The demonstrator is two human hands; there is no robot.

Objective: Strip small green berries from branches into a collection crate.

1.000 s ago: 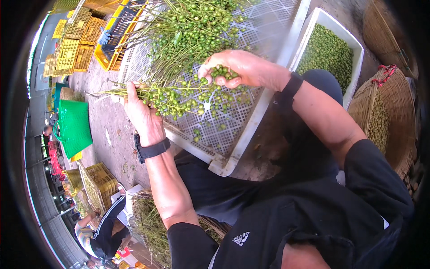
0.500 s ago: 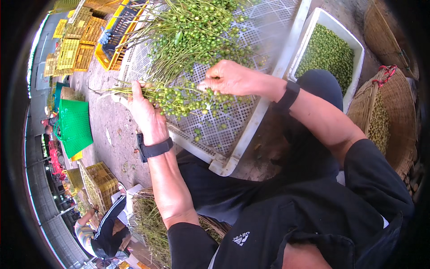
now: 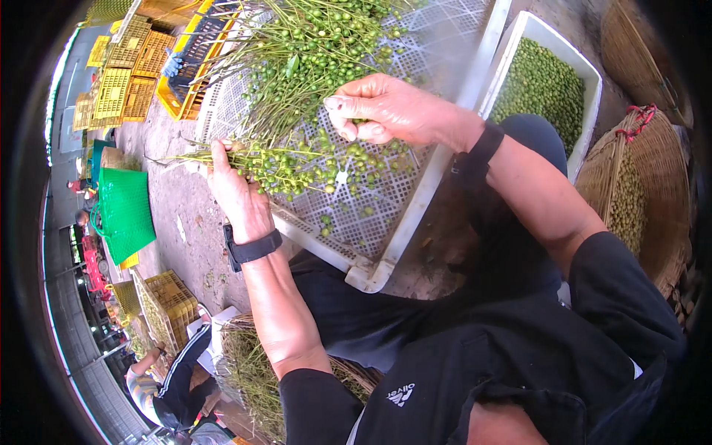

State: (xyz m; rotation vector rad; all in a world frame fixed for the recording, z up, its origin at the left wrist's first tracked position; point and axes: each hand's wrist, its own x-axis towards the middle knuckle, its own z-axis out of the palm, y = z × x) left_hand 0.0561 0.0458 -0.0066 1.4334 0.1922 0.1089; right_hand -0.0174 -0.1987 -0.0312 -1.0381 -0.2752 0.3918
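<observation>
- Head view: left hand (image 3: 239, 194) was closed round the stems of a sprig bunch (image 3: 285, 170), thumb on top.
- Sprig bunch was over the white perforated tray (image 3: 367, 278), stem ends pointing left, green fruit toward the right.
- Right hand (image 3: 389, 111) was above the tray, near the fruit end of the bunch, fingers curled in, thumb close to them. Couldn't tell if anything was inside.
- Loose fruit (image 3: 368, 211) lay scattered on the tray's lattice, below the right hand.
- Bigger stem pile (image 3: 326, 52), heavy with green fruit, sat at the tray's far part, beyond both hands.
- White box (image 3: 595, 93) was right of the tray, filled with loose green fruit.
- Woven basket (image 3: 660, 185) stood nearer the person on the right, red tie (image 3: 639, 124) at its rim, paler fruit within.
- Left side: green basket (image 3: 124, 211) on the floor, stacked yellow crates (image 3: 111, 93) farther off.
- Blue glove (image 3: 171, 64) hung on a yellow-edged crate.
- Co-worker (image 3: 178, 389) sat at lower left; details too small to read.
</observation>
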